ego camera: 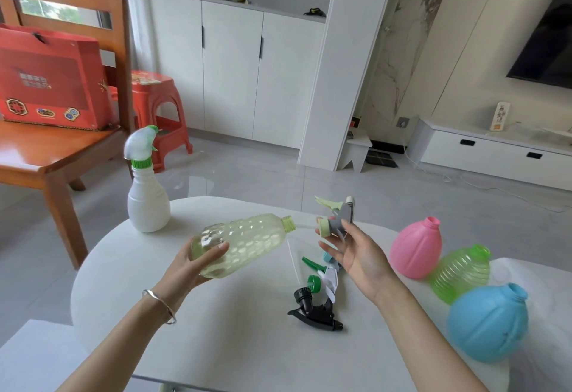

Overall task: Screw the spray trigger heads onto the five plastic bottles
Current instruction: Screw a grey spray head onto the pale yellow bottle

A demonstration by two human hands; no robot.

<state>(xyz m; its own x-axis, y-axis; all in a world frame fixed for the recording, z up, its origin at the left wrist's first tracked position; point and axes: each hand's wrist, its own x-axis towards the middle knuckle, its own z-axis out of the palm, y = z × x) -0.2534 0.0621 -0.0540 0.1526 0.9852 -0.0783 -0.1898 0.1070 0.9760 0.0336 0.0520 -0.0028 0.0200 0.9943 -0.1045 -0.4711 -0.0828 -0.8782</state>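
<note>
My left hand (198,263) grips the base of a pale yellow-green clear bottle (247,241), tilted on its side with its threaded neck pointing right. My right hand (353,249) holds a grey trigger head (337,216) with a light green collar, just right of the neck, its clear dip tube reaching into the opening. A white bottle (148,202) with a white and green head screwed on stands upright at the table's far left. Pink (416,247), green ribbed (461,272) and blue (489,322) bottles lie open-necked at the right.
Loose trigger heads lie on the white table (235,329) between my hands: a black one (314,311), a white and green one (323,281) and a teal one (328,258). A wooden chair (58,144) with a red box stands to the left, a red stool behind it.
</note>
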